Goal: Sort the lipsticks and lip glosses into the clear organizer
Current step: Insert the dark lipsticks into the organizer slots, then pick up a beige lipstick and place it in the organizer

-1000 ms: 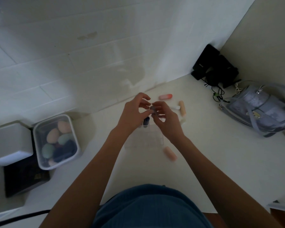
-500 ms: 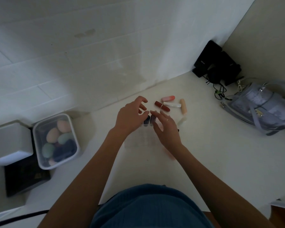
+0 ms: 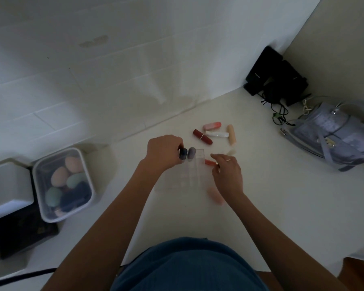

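Our left hand (image 3: 163, 153) grips the dark tube (image 3: 183, 153) standing in the organizer (image 3: 189, 175); our right hand (image 3: 226, 173) pinches an orange tube (image 3: 210, 162) just beside its right wall

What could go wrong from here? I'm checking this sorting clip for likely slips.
The clear organizer looks light, and only the left hand, at the dark blue tube, is near it; pushing a tube in might slide it. The right hand reaching for the orange-red tube could brush the peach tube near its wrist and roll it away.
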Demonstrator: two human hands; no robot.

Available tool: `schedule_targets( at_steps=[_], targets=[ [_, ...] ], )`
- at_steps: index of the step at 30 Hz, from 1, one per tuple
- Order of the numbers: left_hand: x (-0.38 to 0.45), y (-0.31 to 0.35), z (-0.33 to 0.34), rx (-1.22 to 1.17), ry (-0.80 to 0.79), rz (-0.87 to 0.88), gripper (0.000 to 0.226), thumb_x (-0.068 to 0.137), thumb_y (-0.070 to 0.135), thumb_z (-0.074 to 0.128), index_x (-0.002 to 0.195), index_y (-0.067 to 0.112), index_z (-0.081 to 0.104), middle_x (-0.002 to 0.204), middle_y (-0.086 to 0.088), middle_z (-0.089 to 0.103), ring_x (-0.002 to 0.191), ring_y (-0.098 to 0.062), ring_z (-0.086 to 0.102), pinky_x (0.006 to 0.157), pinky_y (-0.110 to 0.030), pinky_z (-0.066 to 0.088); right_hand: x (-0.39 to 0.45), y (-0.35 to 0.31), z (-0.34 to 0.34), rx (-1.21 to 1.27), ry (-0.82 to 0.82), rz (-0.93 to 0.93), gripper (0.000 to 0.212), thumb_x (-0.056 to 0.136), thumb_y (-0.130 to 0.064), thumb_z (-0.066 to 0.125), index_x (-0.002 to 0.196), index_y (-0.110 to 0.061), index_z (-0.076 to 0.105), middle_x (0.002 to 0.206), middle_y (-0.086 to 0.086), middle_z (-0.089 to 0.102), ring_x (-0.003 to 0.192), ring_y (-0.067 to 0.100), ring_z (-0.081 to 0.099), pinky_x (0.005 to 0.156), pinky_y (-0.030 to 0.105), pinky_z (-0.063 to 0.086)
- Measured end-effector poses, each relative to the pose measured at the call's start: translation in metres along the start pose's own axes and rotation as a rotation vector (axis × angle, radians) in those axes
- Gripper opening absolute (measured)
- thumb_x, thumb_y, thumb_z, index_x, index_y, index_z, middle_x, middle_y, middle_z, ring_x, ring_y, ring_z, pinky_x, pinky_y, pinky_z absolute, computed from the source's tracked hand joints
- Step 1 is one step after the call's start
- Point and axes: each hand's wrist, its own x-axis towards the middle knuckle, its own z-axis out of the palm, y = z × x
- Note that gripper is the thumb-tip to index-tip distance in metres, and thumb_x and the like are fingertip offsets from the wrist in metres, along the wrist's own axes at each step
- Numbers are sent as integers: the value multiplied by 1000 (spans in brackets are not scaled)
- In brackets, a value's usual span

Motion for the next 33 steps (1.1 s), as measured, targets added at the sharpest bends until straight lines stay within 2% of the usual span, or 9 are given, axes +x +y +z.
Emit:
schedule_targets(
  at_steps=[4, 10, 15, 17, 19, 22, 24, 29, 33],
  targets=[
    [2, 0, 7, 122, 24, -10, 14, 79, 26, 62, 90, 20, 66, 83, 0, 67, 76, -21, 60, 56, -25, 29, 3, -1, 4, -59, -54, -30, 45, 86, -2, 50, 128, -18, 57, 129, 3, 60, 120, 24, 48, 99, 35, 37],
    [3, -1, 14, 159, 100, -48, 14, 79, 31, 59, 71, 20, 60, 62, 2, 51, 61, -19, 48, 47, -24, 13, 6, 6, -9, -51, 241, -45, 46, 85, -7, 53, 128, -24, 54, 121, 1, 63, 108, 23, 54, 85, 35, 36],
    [7, 0, 19, 129, 130, -68, 16, 81, 25, 55, 67, 21, 50, 65, 1, 53, 63, -20, 45, 54, -26, 22, 48, 10, -23, 114, 356, 224, 32, 94, -26, 40, 122, -31, 54, 120, 0, 61, 109, 22, 53, 89, 36, 35],
    [7, 1, 22, 147, 135, -79, 17, 83, 26, 53, 67, 22, 49, 67, 2, 55, 63, -20, 45, 57, -28, 25, 73, 17, -31, 272, 290, 367, 30, 94, -28, 37, 114, -32, 58, 113, 3, 64, 107, 24, 56, 92, 39, 40],
    [8, 0, 23, 162, 130, -90, 17, 83, 27, 53, 67, 23, 50, 65, 2, 53, 63, -19, 45, 57, -28, 26, 91, 26, -35, 356, 105, 357, 29, 93, -25, 40, 113, -27, 61, 114, 5, 64, 108, 27, 57, 93, 38, 44],
    [9, 1, 22, 163, 120, -93, 18, 82, 29, 55, 66, 22, 49, 62, 2, 49, 62, -19, 44, 56, -28, 25, 107, 34, -36, 216, -144, 234, 32, 96, -19, 46, 125, -14, 58, 129, 12, 58, 118, 32, 53, 101, 39, 41],
    [9, 1, 22, 161, 127, -88, 20, 82, 30, 55, 65, 22, 47, 59, 3, 43, 62, -20, 45, 56, -28, 25, 112, 35, -32, 144, -222, 211, 36, 95, -14, 49, 130, -10, 54, 132, 15, 54, 121, 34, 50, 104, 41, 39],
    [6, 0, 23, 133, 180, -69, 18, 82, 31, 55, 68, 21, 54, 70, -1, 61, 68, -24, 52, 57, -29, 21, 118, 40, -27, 152, -140, 235, 28, 92, -14, 51, 118, -10, 60, 119, 22, 60, 110, 37, 55, 91, 34, 40],
    [5, 1, 23, 130, 200, -68, 18, 83, 31, 54, 69, 20, 54, 72, -2, 62, 75, -26, 58, 59, -30, 23, 119, 44, -27, 249, -106, 301, 23, 88, -12, 56, 109, -11, 65, 117, 19, 63, 110, 34, 56, 87, 30, 40]
  ],
)
